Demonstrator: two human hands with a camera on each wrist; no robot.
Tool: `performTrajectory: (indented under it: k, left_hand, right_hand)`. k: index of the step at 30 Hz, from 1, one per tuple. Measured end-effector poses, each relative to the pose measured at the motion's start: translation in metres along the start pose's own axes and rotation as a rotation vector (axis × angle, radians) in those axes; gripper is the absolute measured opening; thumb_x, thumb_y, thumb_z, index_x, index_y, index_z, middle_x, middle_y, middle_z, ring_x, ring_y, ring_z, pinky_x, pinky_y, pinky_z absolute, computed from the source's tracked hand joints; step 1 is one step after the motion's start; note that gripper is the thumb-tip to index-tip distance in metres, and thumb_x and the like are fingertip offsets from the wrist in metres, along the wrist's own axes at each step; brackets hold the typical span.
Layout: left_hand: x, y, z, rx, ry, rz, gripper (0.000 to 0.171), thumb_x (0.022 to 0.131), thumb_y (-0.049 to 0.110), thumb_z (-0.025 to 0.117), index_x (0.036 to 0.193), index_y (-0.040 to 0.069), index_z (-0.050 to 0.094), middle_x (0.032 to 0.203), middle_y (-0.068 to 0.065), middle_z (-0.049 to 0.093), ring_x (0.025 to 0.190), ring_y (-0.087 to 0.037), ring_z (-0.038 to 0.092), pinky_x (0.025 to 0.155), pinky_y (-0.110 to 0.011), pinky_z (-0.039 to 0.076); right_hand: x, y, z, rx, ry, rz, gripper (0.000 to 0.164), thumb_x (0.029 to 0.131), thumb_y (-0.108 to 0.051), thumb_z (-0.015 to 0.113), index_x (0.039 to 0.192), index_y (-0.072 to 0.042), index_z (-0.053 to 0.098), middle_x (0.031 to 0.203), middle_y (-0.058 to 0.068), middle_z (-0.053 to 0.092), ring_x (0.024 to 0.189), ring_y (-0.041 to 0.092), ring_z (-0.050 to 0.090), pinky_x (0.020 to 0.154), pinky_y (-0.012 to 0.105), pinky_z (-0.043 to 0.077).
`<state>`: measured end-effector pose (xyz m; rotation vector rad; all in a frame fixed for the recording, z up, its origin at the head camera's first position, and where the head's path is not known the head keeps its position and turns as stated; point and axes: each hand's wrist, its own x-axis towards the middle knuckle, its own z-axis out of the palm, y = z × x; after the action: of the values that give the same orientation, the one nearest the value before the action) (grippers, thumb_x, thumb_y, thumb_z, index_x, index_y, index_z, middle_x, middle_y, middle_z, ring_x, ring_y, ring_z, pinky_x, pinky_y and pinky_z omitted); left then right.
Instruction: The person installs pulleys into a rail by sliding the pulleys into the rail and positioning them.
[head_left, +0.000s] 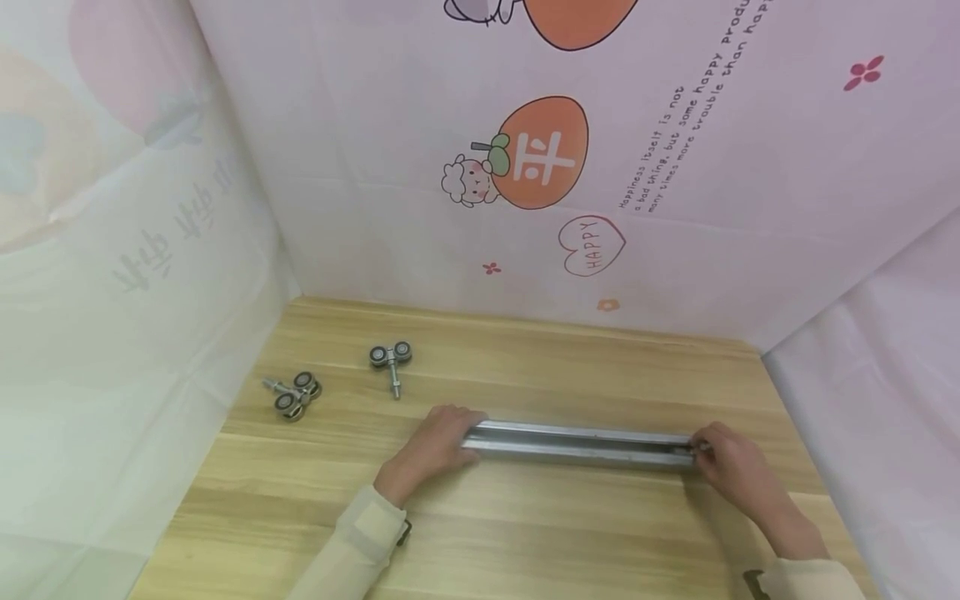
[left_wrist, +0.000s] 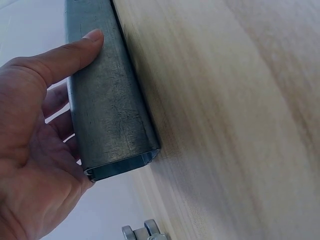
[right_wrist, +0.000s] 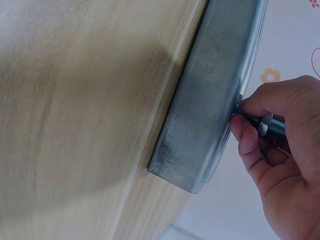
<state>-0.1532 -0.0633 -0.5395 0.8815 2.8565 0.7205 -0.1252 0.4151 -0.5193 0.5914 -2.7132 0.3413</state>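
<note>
A grey metal channel rail lies across the wooden table, its long slot facing up. My left hand grips the rail's left end, thumb on the near side wall and the other fingers along the far side. At the right end, my right hand pinches a threaded bolt with a nut between thumb and fingers. The bolt stands out of the slot close to that end; whatever it joins inside is hidden by the rail wall and fingers.
Two roller trolleys, each with black-and-silver wheels and a bolt, lie on the table left of the rail: one farther back, the other nearer the left edge. Printed white sheets hang behind and at both sides.
</note>
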Motion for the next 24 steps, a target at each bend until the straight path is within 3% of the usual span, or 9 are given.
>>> performTrajectory:
  k: [17, 24]
  left_hand:
    - [0.0003, -0.0009, 0.0016, 0.019, -0.014, 0.005, 0.047, 0.076, 0.027, 0.076, 0.12, 0.017, 0.062, 0.102, 0.003, 0.067, 0.096, -0.017, 0.057, 0.099, -0.04, 0.041]
    - [0.0004, -0.0011, 0.0014, 0.06, -0.021, 0.015, 0.048, 0.079, 0.029, 0.073, 0.124, 0.016, 0.059, 0.107, 0.0, 0.067, 0.1, -0.019, 0.059, 0.101, -0.042, 0.041]
  right_hand:
    - [0.0006, 0.0026, -0.0043, 0.001, -0.042, 0.013, 0.025, 0.063, 0.007, 0.075, 0.084, -0.002, 0.067, 0.079, 0.003, 0.063, 0.063, 0.015, 0.061, 0.051, 0.028, 0.053]
    - [0.0004, 0.0028, -0.006, 0.025, -0.043, 0.008, 0.042, 0.066, 0.007, 0.074, 0.106, 0.004, 0.063, 0.084, 0.009, 0.066, 0.065, 0.017, 0.063, 0.052, 0.029, 0.055]
